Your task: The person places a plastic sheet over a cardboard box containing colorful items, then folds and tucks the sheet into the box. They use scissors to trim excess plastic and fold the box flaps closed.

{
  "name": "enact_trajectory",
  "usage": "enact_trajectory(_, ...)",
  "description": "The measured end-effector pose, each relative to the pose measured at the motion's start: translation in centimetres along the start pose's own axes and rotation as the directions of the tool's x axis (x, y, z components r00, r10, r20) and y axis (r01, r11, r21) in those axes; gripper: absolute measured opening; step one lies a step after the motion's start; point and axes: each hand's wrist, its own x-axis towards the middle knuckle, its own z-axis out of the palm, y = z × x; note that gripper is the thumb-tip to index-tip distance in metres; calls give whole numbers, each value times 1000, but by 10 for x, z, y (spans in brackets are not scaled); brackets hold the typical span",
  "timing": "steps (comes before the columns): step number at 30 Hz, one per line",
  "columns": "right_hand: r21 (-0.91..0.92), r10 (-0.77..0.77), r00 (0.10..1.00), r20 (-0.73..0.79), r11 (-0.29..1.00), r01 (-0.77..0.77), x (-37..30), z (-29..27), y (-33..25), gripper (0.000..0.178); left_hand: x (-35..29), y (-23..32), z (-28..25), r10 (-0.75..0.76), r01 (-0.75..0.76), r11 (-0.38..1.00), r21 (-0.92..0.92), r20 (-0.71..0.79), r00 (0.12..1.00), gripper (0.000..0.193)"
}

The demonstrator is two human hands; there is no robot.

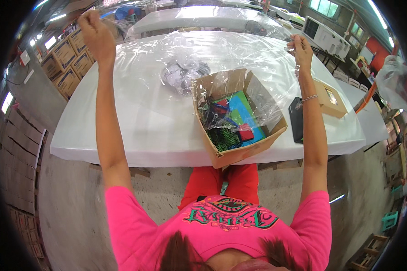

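Raised wide apart over the table, my two arms stretch out a large clear plastic sheet [239,39]. My left hand [98,38] is closed on its left end, up at the far left. At the far right, my right hand [301,49] pinches the other end. Part of the plastic hangs down into an open cardboard box [211,143] at the table's near edge. Inside the box lie green, blue and red items [242,110], seen partly through the film. A bundle wrapped in clear plastic [184,74] rests behind the box.
The table has a glossy white cover [83,131]. A black phone-like object [296,119] and a small brown box [328,99] lie by my right forearm. Stacked cartons [68,63] stand at the left; another white table [199,20] is beyond. A green stool [390,221] sits lower right.
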Motion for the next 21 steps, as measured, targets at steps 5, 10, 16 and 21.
enact_trajectory(5,494,219,909,354,782,-381,0,-15,-9,29,5,31,-13,22,-46,983,-180,-134,991,25)
enact_trajectory(10,328,78,964,253,931,-161,-7,-6,-9,27,18,12,-26,60,-60,998,28,-12,998,28)
enact_trajectory(16,398,-21,930,366,907,-135,-8,-23,-11,28,4,-18,-17,-78,79,997,-17,71,994,31)
enact_trajectory(21,473,-10,877,480,845,-249,-25,-16,-41,38,3,-26,-18,-292,316,927,-202,138,946,25)
